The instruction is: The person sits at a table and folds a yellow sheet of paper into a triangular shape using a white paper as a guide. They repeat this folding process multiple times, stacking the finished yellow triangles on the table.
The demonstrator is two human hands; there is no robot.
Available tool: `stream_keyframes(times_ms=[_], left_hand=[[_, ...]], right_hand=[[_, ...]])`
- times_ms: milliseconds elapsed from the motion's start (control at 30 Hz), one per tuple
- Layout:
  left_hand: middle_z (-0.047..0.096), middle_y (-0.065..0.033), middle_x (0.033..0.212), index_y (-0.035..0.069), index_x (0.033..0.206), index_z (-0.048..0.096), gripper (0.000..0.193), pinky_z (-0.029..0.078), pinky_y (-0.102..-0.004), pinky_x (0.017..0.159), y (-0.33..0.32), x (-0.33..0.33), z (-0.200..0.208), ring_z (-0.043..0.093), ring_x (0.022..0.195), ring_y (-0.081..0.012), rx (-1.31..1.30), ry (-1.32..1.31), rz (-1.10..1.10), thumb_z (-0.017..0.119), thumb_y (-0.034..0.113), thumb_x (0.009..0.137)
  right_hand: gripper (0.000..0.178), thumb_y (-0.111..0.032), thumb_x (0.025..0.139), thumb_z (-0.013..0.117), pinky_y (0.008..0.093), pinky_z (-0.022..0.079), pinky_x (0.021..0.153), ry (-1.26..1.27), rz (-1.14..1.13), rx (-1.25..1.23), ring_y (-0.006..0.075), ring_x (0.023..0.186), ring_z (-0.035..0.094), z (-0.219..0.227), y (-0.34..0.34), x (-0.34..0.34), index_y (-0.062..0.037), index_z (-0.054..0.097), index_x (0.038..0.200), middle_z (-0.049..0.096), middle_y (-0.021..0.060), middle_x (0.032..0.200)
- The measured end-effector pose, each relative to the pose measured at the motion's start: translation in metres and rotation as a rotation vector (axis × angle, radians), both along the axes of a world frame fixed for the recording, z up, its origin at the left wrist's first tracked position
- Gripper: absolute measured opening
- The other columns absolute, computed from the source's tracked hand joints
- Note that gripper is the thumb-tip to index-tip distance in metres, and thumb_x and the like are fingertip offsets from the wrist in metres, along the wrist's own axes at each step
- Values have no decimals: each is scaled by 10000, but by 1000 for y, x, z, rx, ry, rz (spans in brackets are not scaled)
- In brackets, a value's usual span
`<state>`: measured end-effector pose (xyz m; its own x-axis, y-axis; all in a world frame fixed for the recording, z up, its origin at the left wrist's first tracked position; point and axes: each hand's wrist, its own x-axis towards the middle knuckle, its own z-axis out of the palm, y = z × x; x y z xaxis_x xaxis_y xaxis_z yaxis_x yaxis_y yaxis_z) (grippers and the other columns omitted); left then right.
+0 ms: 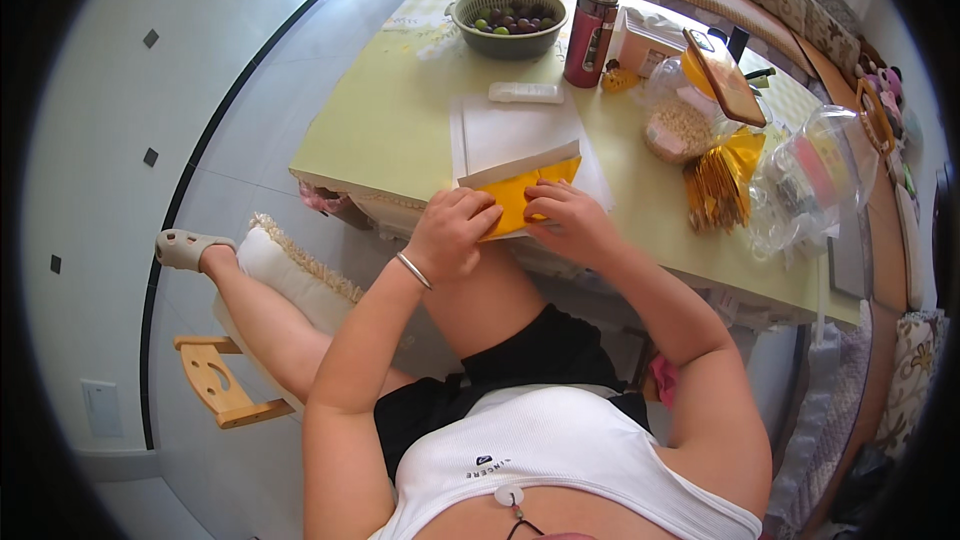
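At the near edge of the table, a gold-yellow sheet of paper (516, 198) with a pale strip along its far edge is between my hands. My left hand (452, 227) has its fingers curled on the sheet's left part. On the right part, my right hand (572, 222) pinches the paper with bent fingers. White sheets (510, 132) lie flat beyond and partly under the gold one. A white capped tube (526, 92) rests across their far end. To the right sits a bundle of gold foil-like folded pieces (722, 182). My fingers hide parts of the gold sheet.
Farther back stand a grey-green colander (508, 40) of grapes and a red thermos (592, 32). A phone (726, 80) is propped above a clear container of beige pellets (680, 132). A clear plastic bag (815, 180) lies right. A wooden chair part (228, 383) is at left.
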<state>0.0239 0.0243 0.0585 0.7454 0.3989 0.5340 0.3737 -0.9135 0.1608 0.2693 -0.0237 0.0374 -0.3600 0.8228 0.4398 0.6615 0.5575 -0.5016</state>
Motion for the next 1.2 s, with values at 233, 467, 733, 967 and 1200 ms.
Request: stream_keyframes(times_ms=[233, 467, 733, 967, 1200], left_hand=[[667, -104, 1080, 51, 1019, 699, 382, 479, -418, 904, 9, -9, -2, 621, 1008, -304, -201, -67, -65, 770, 55, 643], [676, -116, 1073, 32, 952, 711, 264, 482, -401, 920, 23, -9, -14, 606, 1010, -316, -436, -195, 58, 766, 66, 696], [646, -101, 994, 41, 853, 688, 127, 460, -398, 910, 36, 9, -35, 570, 992, -305, -368, -289, 395, 737, 141, 793], [629, -100, 949, 54, 768, 675, 116, 470, -405, 882, 33, 22, -35, 569, 974, -302, -361, -271, 535, 742, 147, 786], [626, -109, 941, 50, 756, 670, 119, 474, -404, 870, 33, 25, -36, 568, 963, -305, -339, -264, 557, 745, 137, 787]], right_hand=[[231, -218, 794, 766, 652, 363, 1051, -83, -210, 129, 400, 1260, 523, -10, -9, -36, -102, 627, 938, 627, 117, 1191], [151, -198, 826, 725, 630, 365, 1061, 15, -301, 153, 387, 1214, 551, -20, -2, -44, -78, 638, 853, 643, 127, 1180], [151, -152, 834, 684, 528, 411, 1061, 49, -430, 176, 330, 1104, 605, -24, 2, -50, -25, 602, 830, 645, 149, 1180], [140, -142, 830, 671, 525, 430, 1034, 13, -505, 187, 323, 1085, 600, -26, 7, -55, -33, 590, 860, 639, 133, 1152], [291, -120, 843, 653, 528, 430, 1024, -33, -487, 225, 306, 1086, 593, -24, 6, -56, -88, 679, 1131, 619, 118, 1115]])
